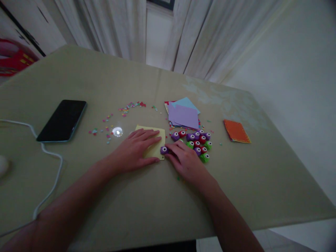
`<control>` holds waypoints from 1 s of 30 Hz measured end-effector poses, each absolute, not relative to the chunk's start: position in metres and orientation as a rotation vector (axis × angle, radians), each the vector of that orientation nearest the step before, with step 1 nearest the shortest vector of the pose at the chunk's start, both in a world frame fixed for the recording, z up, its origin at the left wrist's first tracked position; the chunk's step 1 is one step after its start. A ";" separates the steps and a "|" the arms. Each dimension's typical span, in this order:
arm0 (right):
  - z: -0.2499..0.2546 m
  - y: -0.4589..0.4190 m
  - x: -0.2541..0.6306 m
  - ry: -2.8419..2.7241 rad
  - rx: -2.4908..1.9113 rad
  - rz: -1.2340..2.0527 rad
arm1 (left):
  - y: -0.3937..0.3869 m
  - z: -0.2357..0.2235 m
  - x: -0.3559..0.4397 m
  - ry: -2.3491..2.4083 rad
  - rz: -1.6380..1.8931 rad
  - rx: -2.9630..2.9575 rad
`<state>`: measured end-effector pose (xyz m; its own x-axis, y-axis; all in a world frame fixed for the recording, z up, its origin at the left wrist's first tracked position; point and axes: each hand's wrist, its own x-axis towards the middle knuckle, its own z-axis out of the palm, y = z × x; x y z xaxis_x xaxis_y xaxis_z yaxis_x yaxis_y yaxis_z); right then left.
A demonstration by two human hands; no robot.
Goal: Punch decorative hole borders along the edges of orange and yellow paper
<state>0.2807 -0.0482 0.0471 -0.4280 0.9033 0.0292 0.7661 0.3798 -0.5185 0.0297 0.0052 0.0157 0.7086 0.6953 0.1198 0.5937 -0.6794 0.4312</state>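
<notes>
A sheet of yellow paper [154,151] lies on the table with a small dark mark near its lower right corner. My left hand [139,145] rests flat on this sheet, fingers spread. At the paper's right edge sits a small purple paper punch [164,150] with an eye-like white disc. Thumb and fingers of my right hand [187,161] close on the punch from the right. Just beyond that hand stands a cluster of similar punches [196,144] in purple, red and green, partly hidden by the hand.
A stack of coloured paper [186,116] lies behind the punches. An orange paper piece [237,131] is at the right. Confetti bits [131,106] are scattered about, near a shiny clear disc [117,131]. A tablet [63,120] and white cable [59,171] occupy the left.
</notes>
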 end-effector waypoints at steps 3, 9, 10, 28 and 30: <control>0.047 -0.049 0.281 -2.336 -1.458 0.625 | 0.005 0.015 0.030 1.008 0.391 2.556; 0.046 -0.048 0.281 -2.335 -1.440 0.620 | 0.005 0.016 0.031 1.013 0.378 2.542; 0.046 -0.048 0.281 -2.336 -1.441 0.618 | 0.005 0.017 0.031 1.014 0.371 2.543; 0.072 -0.023 0.279 -1.997 -1.711 0.968 | 0.007 0.017 0.031 0.995 0.382 2.558; 0.077 -0.015 0.277 -2.079 -1.714 1.003 | 0.007 0.018 0.031 0.998 0.379 2.552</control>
